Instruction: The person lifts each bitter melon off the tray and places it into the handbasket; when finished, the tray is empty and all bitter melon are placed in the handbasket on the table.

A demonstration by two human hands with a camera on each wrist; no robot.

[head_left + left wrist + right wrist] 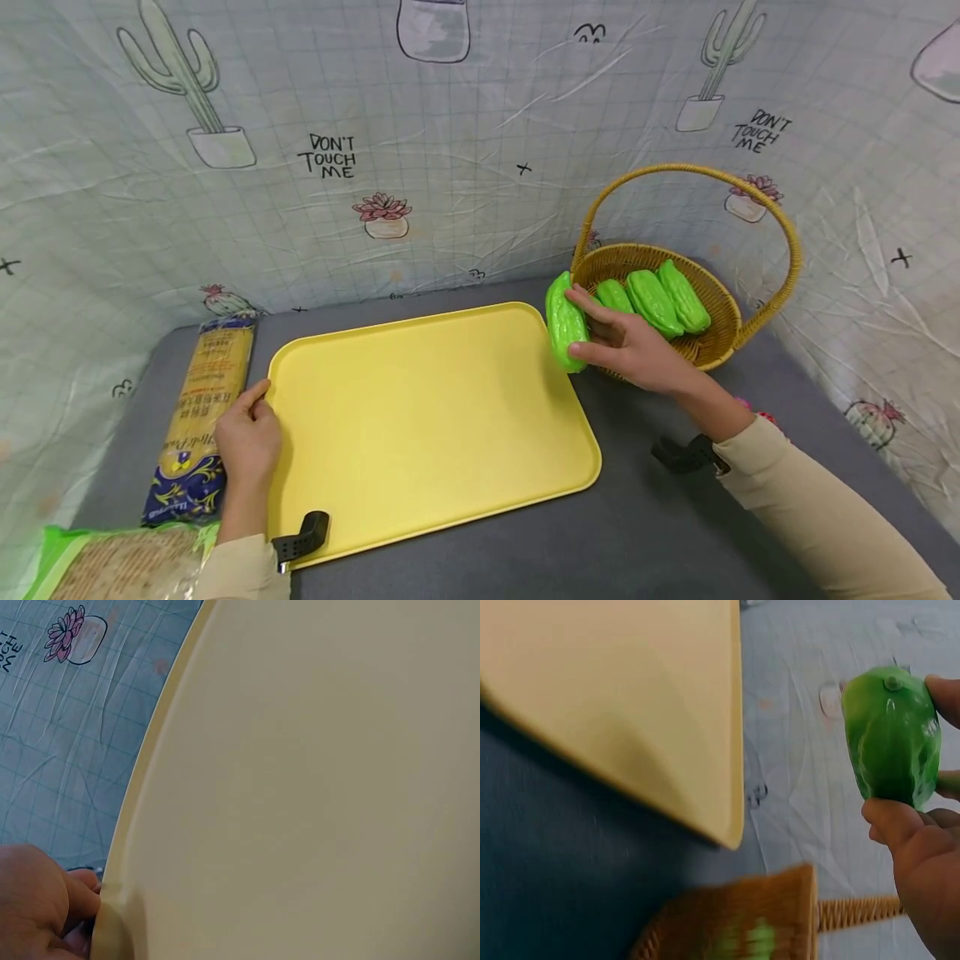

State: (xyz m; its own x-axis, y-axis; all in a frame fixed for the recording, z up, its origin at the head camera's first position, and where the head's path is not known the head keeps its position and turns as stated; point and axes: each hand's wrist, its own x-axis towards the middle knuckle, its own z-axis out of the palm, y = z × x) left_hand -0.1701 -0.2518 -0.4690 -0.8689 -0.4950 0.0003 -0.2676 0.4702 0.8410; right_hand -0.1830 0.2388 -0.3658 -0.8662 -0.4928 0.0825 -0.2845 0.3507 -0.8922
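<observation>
My right hand [647,352] pinches a bright green, ridged bitter melon [564,327] between thumb and fingers. The melon is held up at the right edge of a yellow tray [435,417], beside a wicker basket [729,321]. In the right wrist view the melon's stem end [892,682] faces the camera. Several more green bitter melons [652,302] lie inside the basket, partly hidden behind my right hand. At the tray's left side, my left hand [250,442] grips the rim; the left wrist view shows its fingers [84,900] curled against that edge.
A pack of noodles [206,392] lies left of the tray. Nearer, at the lower left, is a clear bag with green edging [127,567]. The basket's tall handle [690,169] arches above it. A patterned cloth [465,150] hangs behind the grey table [525,554].
</observation>
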